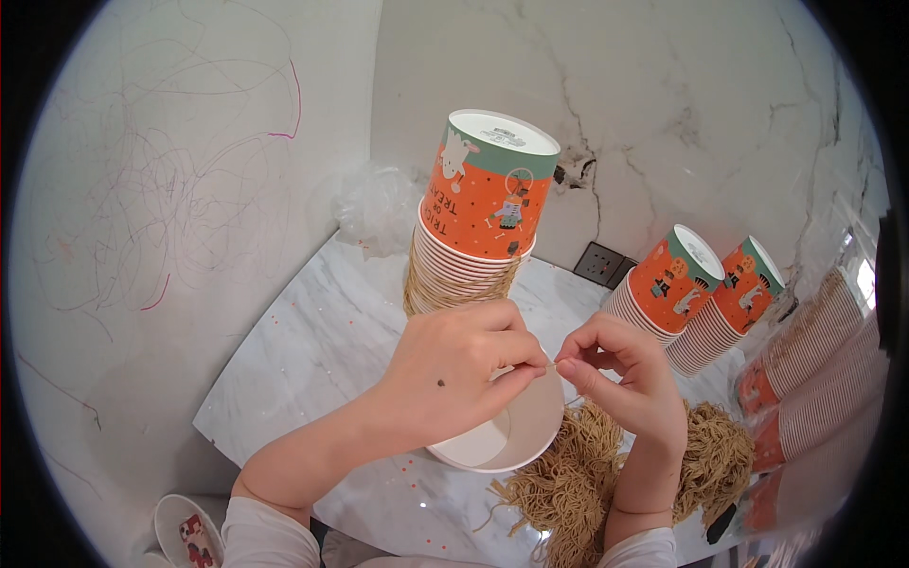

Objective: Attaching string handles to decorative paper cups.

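Over an upright white paper bucket [492, 452], my left hand [459, 364] and my right hand [625, 374] meet fingertip to fingertip. Each pinches a thin tan cord [552, 365], of which only a short bit shows between them. Below and around my right forearm lie bundles of tan cord [568, 464], loose and tangled. Just beyond my left hand rises a tall stack of upside-down paper buckets [488, 194], orange and green with cartoon figures; several tan cords [454, 295] hang around its lower rims.
Two shorter stacks of matching buckets [668, 279] stand at the back right, near a black wall socket [603, 263]. Clear plastic wraps more buckets [805, 379] at the right edge. A crumpled plastic bag [376, 204] sits in the far corner. A white bin [180, 521] is lower left.
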Demonstrator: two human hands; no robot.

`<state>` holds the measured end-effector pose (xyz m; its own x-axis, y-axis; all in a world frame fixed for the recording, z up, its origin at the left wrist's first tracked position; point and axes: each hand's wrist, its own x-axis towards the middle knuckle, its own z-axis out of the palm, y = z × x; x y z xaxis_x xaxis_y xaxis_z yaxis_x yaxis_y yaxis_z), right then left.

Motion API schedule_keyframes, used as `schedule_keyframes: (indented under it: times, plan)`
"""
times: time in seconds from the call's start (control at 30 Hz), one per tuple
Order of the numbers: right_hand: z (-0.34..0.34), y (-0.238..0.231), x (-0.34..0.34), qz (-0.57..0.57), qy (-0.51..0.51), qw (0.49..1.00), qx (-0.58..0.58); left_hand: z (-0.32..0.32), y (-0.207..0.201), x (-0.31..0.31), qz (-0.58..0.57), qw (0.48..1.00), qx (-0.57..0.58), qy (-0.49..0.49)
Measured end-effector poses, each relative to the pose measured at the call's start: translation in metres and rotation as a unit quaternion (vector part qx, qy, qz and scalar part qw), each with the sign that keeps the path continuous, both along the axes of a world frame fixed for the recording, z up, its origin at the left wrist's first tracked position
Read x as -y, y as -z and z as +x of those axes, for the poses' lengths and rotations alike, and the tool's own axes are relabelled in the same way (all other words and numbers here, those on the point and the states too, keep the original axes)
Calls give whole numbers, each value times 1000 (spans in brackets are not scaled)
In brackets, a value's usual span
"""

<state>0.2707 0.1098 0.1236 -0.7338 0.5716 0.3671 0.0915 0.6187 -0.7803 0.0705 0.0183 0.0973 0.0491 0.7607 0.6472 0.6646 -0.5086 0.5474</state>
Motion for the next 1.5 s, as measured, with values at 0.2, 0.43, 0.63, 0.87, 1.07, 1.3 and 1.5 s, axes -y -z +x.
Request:
schedule_keyframes:
  times: [0.2, 0.43, 0.63, 0.87, 1.07, 1.3, 1.5]
  plan:
    - [1, -2, 2, -71, 23, 997, 38, -1, -1, 0, 33, 999, -2, -12]
    - [0, -5, 6, -83, 16, 996, 11, 0, -2, 1, 25, 1000, 6, -17]
    - [-2, -4, 9, -23, 10, 1000, 0, -1, -7, 6, 35, 999, -18, -15]
    - [8, -8, 5, -51, 77, 993, -78, -28, -24, 15, -140, 969, -152, 133]
    - [5, -8, 3, -41, 88, 988, -122, -46, -10, 29, -218, 918, -244, 223]
    - [6, -4, 0, -17, 107, 985, -132, -29, -15, 20, -380, 857, -291, 190]
    - [7, -9, 5, 2, 113, 977, -180, -23, -25, 22, -254, 933, -225, 119]
